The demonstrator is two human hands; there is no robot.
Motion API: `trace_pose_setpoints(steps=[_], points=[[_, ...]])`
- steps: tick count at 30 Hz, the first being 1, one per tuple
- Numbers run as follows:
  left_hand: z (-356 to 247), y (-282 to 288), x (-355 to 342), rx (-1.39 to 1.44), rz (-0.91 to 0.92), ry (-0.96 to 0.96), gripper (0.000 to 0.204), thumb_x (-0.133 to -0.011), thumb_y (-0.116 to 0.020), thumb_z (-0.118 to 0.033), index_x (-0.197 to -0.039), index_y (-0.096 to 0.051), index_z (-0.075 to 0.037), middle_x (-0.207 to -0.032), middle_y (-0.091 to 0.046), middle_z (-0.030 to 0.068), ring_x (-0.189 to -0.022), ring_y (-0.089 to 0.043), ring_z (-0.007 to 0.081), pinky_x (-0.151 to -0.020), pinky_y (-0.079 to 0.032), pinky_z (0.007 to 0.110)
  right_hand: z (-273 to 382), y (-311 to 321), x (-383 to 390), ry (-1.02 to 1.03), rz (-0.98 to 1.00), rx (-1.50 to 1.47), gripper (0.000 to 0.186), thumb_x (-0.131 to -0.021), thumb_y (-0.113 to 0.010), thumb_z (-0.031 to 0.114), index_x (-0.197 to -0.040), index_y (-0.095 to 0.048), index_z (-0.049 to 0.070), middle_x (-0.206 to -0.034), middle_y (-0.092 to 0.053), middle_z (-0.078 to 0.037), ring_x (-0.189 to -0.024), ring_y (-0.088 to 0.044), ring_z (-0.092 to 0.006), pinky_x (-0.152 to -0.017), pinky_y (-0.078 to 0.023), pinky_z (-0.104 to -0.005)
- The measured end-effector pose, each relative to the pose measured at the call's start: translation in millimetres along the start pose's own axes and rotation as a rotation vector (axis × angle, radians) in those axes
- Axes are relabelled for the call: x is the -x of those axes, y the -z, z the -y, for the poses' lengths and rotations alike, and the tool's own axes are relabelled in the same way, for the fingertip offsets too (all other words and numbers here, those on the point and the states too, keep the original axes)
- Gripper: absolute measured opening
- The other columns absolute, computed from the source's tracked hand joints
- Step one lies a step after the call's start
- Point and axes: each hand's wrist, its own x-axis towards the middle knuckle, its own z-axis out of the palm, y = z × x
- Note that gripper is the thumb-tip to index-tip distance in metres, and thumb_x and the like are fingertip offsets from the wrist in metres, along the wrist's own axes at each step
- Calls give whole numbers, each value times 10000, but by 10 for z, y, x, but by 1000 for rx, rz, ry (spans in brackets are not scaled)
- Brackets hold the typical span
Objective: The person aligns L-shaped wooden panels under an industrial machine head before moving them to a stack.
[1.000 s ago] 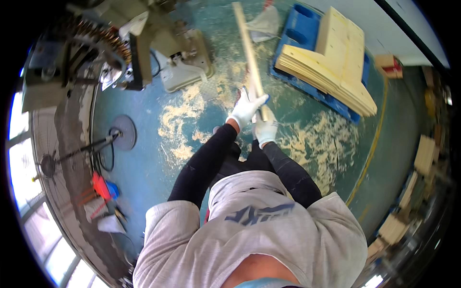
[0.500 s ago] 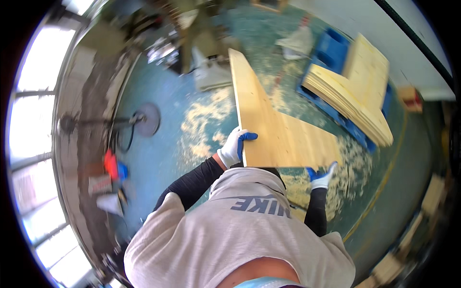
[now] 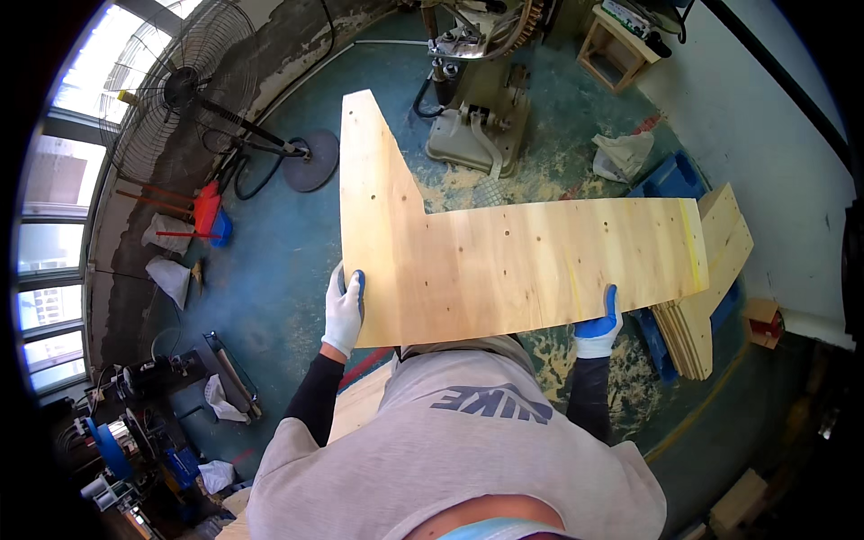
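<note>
I carry an L-shaped pale plywood panel [image 3: 504,270] held flat before my body, with small dark knots on its face. My left hand [image 3: 344,313], in a white and blue glove, grips its left edge near the lower corner. My right hand [image 3: 596,328], in a matching glove, holds the lower edge towards the right, fingers partly under the board. Behind the panel's right end lies a stack of similar panels [image 3: 688,349] on a blue plastic pallet [image 3: 670,168]. Another pale board [image 3: 355,405] shows low beside my left hip.
A machine with a foot pedal [image 3: 468,135] stands ahead, near a small wooden stand [image 3: 612,54]. At left are a fan [image 3: 184,85], red and blue tools [image 3: 207,211] and machinery [image 3: 117,441]. A white bag [image 3: 621,153] and red box [image 3: 763,324] sit right; sawdust covers floor patches.
The panel, seen edge-on a second ago, has been swung flat and raised leftward and across in front of me. My hands have spread apart along it, and my view has turned.
</note>
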Motion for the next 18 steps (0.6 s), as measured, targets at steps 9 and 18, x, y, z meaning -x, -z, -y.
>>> trace_pose_setpoints(steps=[9,18], points=[[-336,57,-430,-161,197,-154,560,-1035,-552,-197,-1483,-373,88,-1396,-570,211,-1290,-538,243,-1091,-409,342,38,-40,665,180,-99,20,523,-1081,-461,347,-1487,-432,20,-1490,-508,-140,-1334,-533,-299,-1125,-443,-467],[-487,81,-467,-144,329,-129,534,-1050,-541,-186,-1486,-379,77,-1392,-564,147,-1272,-529,179,-1091,-408,315,-58,-77,1016,266,-187,44,531,-1057,-503,388,-1467,-471,51,-1465,-540,-114,-1312,-548,-291,-1102,-454,-473]])
